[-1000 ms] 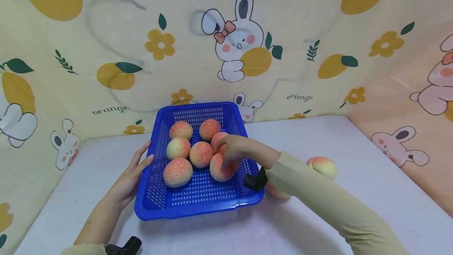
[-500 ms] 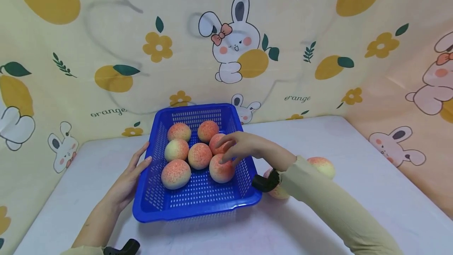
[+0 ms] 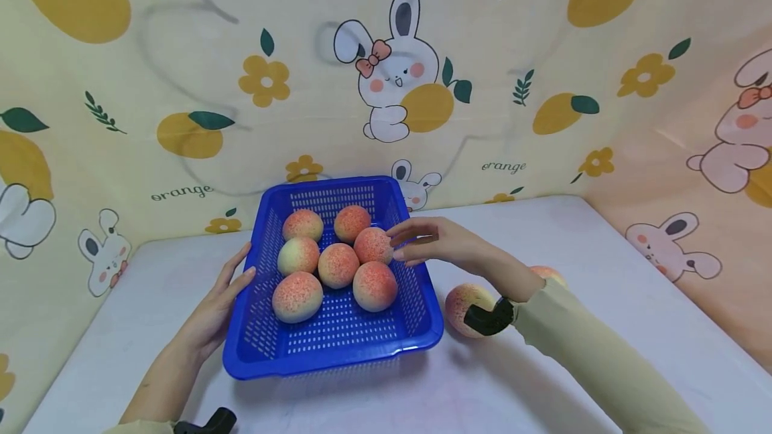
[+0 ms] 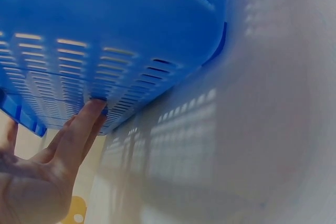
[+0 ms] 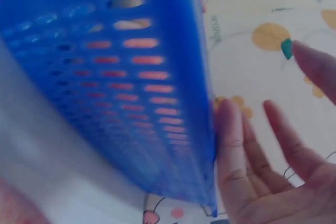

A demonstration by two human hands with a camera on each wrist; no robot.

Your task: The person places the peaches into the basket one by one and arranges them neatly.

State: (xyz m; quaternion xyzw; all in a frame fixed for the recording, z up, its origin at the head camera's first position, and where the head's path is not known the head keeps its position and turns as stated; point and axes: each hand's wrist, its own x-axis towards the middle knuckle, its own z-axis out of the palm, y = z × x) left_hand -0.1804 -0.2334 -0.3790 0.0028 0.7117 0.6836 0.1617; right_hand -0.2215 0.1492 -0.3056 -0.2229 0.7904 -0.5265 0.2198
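A blue perforated plastic basket [image 3: 271, 347] sits on the white table, holding several peaches, among them a round one [image 3: 375, 286] at the front right. At its left side my left hand [image 3: 211, 313] holds the rim, thumb at the top. In the left wrist view, the fingers [image 4: 79, 129] lie against the slotted outer wall. My right hand [image 3: 443, 243] hovers over the right rim with nothing in it. Its fingers are spread and loosely bent, fingertips close to a pink peach [image 3: 372, 245]. The right wrist view shows these fingers [image 5: 233, 150] beside the basket's edge.
Right of the basket, a peach [image 3: 464, 303] lies on the table [image 3: 512, 233], partly behind the black wrist camera [image 3: 488, 317]. Another peach [image 3: 549, 274] lies farther right, mostly hidden by the sleeve [image 3: 579, 340]. A patterned cloth backdrop [image 3: 241, 52] stands behind the table.
My right hand has drawn up from the front-right peaches and moved right to the basket's rim, leaving them inside. The left hand stays at the left rim.
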